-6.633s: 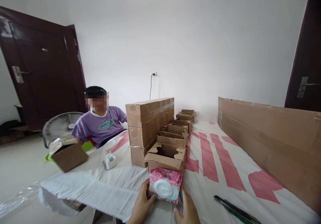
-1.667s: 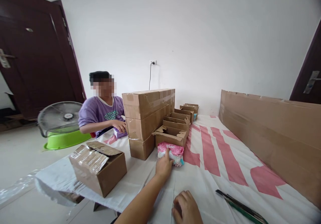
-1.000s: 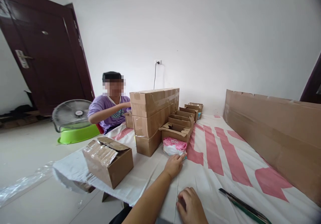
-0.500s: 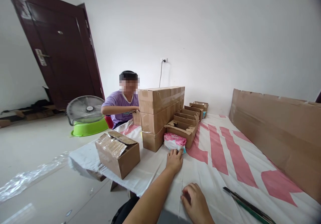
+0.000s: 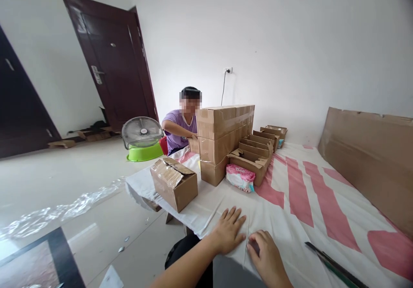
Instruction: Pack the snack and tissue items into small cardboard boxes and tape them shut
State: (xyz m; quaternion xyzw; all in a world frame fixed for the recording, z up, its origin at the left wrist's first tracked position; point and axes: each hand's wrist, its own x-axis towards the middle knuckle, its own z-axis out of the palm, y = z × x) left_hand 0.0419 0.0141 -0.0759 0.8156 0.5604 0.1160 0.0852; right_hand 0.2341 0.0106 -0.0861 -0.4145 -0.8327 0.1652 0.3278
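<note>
My left hand (image 5: pixel 228 233) lies flat on the white and pink cloth (image 5: pixel 290 202), fingers spread, holding nothing. My right hand (image 5: pixel 267 260) rests beside it near the front edge, fingers curled down onto the cloth; nothing shows in them. A pink wipes pack (image 5: pixel 240 178) lies farther off, apart from both hands, against the nearest open carton (image 5: pixel 249 164) in a row of open cartons.
A stack of sealed cartons (image 5: pixel 222 139) stands left of the open row. A taped carton (image 5: pixel 174 183) sits near the table's left edge. A person in a purple shirt (image 5: pixel 179 128) sits behind the stack. A dark tool (image 5: pixel 335 270) lies at right, cardboard sheet (image 5: pixel 368 154) beyond. Fan (image 5: pixel 142 132), green basin, door at left.
My left hand has let go of the wipes pack and drawn back to the near edge beside my right hand. The view has swung left.
</note>
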